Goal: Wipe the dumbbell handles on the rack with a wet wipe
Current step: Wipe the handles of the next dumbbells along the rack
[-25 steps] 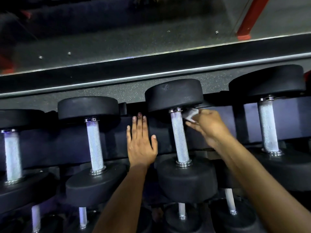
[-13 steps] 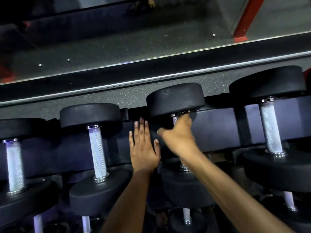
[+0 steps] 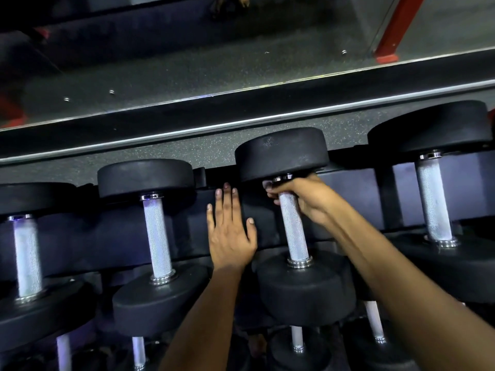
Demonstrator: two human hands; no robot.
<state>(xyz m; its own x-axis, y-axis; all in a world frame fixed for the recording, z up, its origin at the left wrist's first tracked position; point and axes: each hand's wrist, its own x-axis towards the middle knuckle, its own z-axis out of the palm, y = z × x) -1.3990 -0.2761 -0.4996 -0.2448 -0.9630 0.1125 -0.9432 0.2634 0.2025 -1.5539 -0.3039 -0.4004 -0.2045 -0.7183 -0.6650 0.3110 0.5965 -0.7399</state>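
Note:
Several black dumbbells with knurled silver handles lie across the dark rack. My right hand is curled round the far end of the middle dumbbell handle, just under its far black head. The wet wipe is hidden inside that hand. My left hand lies flat, fingers straight, on the rack's padded bar between the middle dumbbell and the one to its left.
More dumbbells sit at far left and far right, with a lower tier of dumbbells beneath. Behind the rack runs a mirror edge and speckled floor; a red post stands at upper right.
My right hand went from holding the white wipe beside the handle's far end to wrapping round that end. The left hand stayed flat on the rack.

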